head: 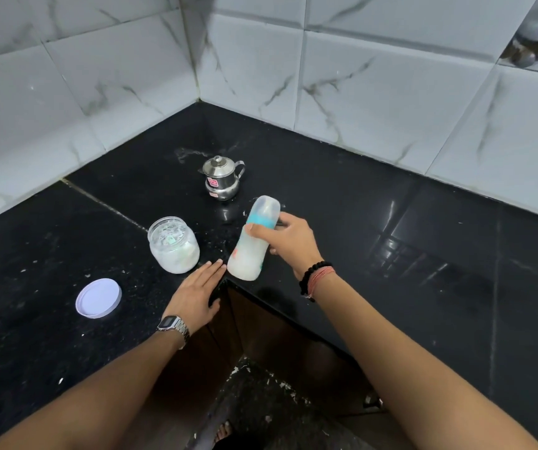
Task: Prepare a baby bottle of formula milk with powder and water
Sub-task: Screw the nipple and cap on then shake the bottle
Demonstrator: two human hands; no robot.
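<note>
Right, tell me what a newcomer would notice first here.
The right hand grips a capped baby bottle of white milk, tilted, above the corner of the black counter. To its left stands an open jar of powder, its lid lying nearer the front edge.

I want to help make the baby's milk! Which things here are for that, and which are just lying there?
For the milk:
- baby bottle, milky inside, held by the right hand
- open powder jar
- jar lid
- small steel pot, likely the water

Just there:
- wristwatch
- bead bracelet
- spilled specks on the counter
</note>
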